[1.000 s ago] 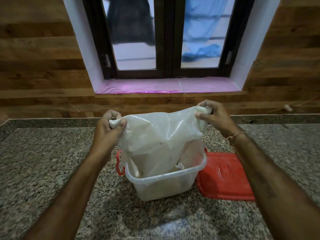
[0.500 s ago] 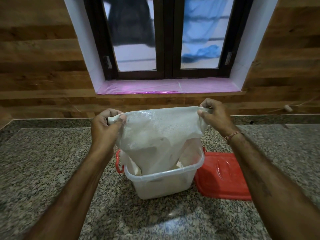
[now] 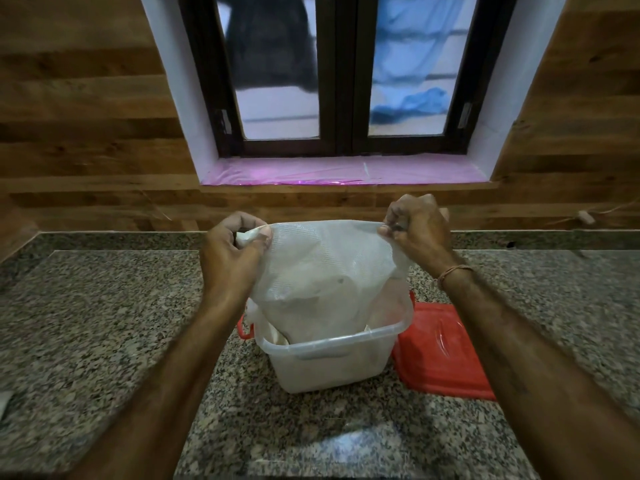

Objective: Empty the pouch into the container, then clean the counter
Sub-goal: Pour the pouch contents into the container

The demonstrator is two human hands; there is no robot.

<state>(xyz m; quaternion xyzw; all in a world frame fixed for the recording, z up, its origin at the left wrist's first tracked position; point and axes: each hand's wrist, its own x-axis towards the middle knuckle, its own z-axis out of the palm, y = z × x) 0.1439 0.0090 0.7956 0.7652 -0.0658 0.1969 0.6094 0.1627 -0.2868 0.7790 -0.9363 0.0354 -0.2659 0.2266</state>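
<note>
A white translucent pouch (image 3: 325,271) hangs upside down with its lower end inside a clear plastic container (image 3: 332,362) on the granite counter (image 3: 104,323). My left hand (image 3: 235,251) grips the pouch's upper left corner. My right hand (image 3: 415,230) pinches the upper right corner. Both hold it stretched flat above the container. A pale mass shows through the pouch's lower half. The container looks whitish inside; its contents are not plainly visible.
A red lid (image 3: 440,351) lies flat on the counter just right of the container. A red handle (image 3: 246,329) sticks out at the container's left. A wood-panelled wall and a window with a pink sill (image 3: 346,171) stand behind. A pale scrap (image 3: 4,403) lies at the far left edge.
Both hands have lifted the pouch's top edge a little and pulled it tauter. The container and the red lid have stayed where they were.
</note>
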